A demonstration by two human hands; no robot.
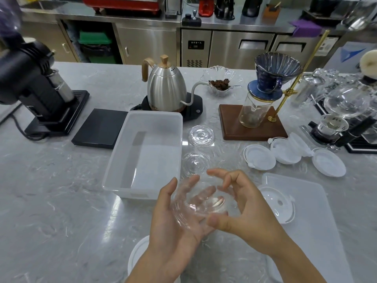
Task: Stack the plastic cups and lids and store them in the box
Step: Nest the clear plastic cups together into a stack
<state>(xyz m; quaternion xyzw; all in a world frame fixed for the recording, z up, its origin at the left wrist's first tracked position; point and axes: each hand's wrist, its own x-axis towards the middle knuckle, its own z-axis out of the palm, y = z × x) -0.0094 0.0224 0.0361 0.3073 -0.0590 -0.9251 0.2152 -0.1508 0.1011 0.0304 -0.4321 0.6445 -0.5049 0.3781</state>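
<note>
Two bare hands cradle a clear plastic cup low in the centre of the frame, above a grey marble worktop (51,201).

The left hand (173,217) lies open under the clear cup (201,198), fingers straight; the right hand (242,211) curls around its other side. Just beyond, two more clear cups (201,135) stand upside down beside the empty translucent box (114,168). White lids (259,157) lie at right, one on the box lid (318,221). Farther back stands a steel kettle (166,88).
</note>
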